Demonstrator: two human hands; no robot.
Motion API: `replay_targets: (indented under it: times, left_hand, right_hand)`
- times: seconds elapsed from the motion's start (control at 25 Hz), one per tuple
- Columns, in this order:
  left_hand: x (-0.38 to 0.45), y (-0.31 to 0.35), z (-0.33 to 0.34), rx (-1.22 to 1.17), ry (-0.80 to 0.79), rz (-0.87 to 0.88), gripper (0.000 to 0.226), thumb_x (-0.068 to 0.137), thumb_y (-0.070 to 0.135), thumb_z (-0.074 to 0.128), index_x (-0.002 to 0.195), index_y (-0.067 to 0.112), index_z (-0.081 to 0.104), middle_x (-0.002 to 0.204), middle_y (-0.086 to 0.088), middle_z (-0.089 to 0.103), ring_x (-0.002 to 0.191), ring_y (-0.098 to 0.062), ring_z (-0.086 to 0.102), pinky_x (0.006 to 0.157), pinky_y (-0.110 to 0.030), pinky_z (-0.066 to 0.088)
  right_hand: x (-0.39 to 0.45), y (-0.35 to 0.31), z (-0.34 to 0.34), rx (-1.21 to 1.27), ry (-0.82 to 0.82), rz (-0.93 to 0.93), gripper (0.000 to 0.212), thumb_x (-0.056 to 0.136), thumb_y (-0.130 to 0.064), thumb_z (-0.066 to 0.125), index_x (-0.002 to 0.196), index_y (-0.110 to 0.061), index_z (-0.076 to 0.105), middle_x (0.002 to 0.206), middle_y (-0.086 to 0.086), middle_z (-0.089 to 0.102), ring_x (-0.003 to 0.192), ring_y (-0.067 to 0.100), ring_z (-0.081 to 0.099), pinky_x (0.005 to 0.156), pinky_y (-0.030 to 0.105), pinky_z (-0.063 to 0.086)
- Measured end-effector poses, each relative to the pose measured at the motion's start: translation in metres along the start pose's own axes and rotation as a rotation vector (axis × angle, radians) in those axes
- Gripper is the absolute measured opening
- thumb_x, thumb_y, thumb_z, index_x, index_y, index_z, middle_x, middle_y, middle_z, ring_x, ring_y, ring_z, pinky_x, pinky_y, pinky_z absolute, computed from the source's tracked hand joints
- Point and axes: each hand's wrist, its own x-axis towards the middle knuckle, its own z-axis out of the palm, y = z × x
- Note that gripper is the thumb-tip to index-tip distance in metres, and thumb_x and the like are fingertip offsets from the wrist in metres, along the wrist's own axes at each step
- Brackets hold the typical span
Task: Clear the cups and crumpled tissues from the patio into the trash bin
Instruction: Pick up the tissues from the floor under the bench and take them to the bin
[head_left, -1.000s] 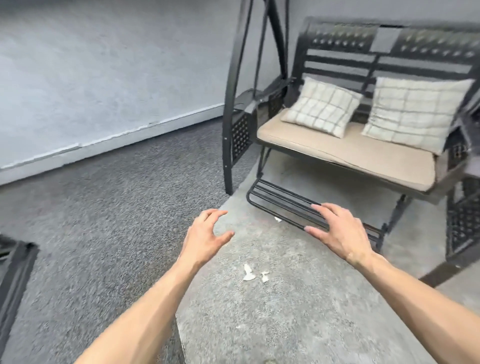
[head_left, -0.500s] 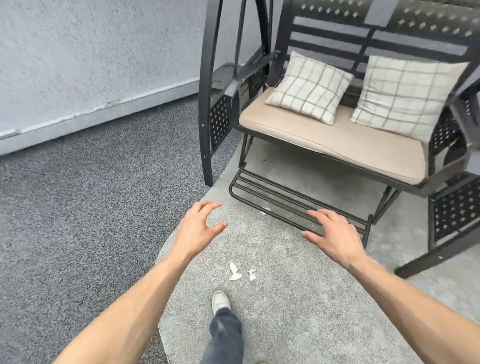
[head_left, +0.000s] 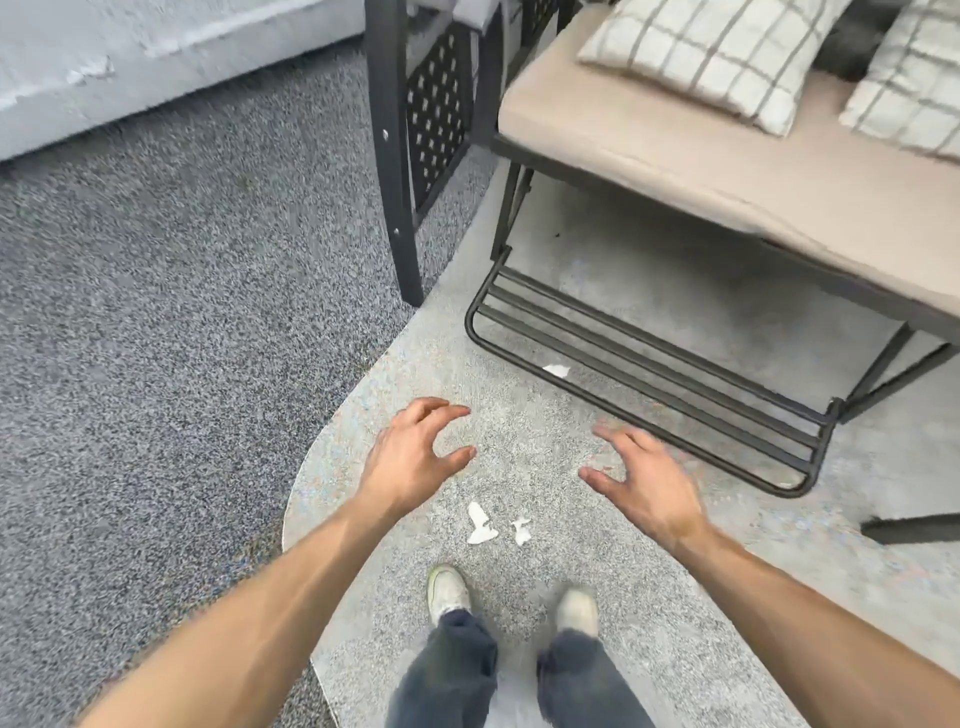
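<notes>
Nearer: tissues (head_left: 483, 525) below both hands (head_left: 524, 467)

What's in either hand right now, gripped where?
Nothing. The left hand and right hand are both empty, fingers spread, above the tissue scraps on the floor.

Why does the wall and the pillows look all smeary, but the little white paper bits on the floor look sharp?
Head view: the wall and plaid pillows near the top edge are streaked with motion blur; the right hand is a little soft too. The tissue scraps by the shoes near the middle stay fairly crisp. Light is soft and even, no glare.
</notes>
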Motion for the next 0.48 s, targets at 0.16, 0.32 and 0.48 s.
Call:
replay_targets:
  times: [0.16,0.32,0.48]
  left_hand:
    - [0.08,-0.061,0.124,0.133,-0.117,-0.018,0.051,0.086,0.049,0.063,0.133,0.037,0.05,0.138,0.004,0.047,0.126,-0.019,0.046,0.103,-0.043,0.041]
    - [0.142,-0.126,0.253,0.22,-0.208,0.005,0.052,0.087,0.045,0.063,0.136,0.034,0.048,0.14,-0.001,0.046,0.122,-0.021,0.049,0.1,-0.044,0.045]
    - [0.155,-0.201,0.349,0.295,-0.33,0.074,0.05,0.087,0.045,0.065,0.134,0.036,0.049,0.141,0.001,0.044,0.113,-0.018,0.054,0.093,-0.041,0.049]
  right_hand:
    - [0.091,0.07,0.116,-0.015,-0.078,-0.025,0.063,0.086,-0.064,0.049,0.14,-0.037,0.034,0.141,-0.006,0.046,0.114,0.015,0.054,0.096,0.045,0.047]
    - [0.152,0.148,0.24,-0.063,-0.125,-0.054,0.061,0.086,-0.06,0.051,0.14,-0.034,0.036,0.139,-0.003,0.048,0.118,0.02,0.053,0.094,0.041,0.046]
    - [0.169,0.201,0.349,-0.124,-0.186,-0.122,0.055,0.085,-0.058,0.053,0.134,-0.038,0.04,0.122,-0.004,0.056,0.101,0.017,0.06,0.077,0.03,0.047]
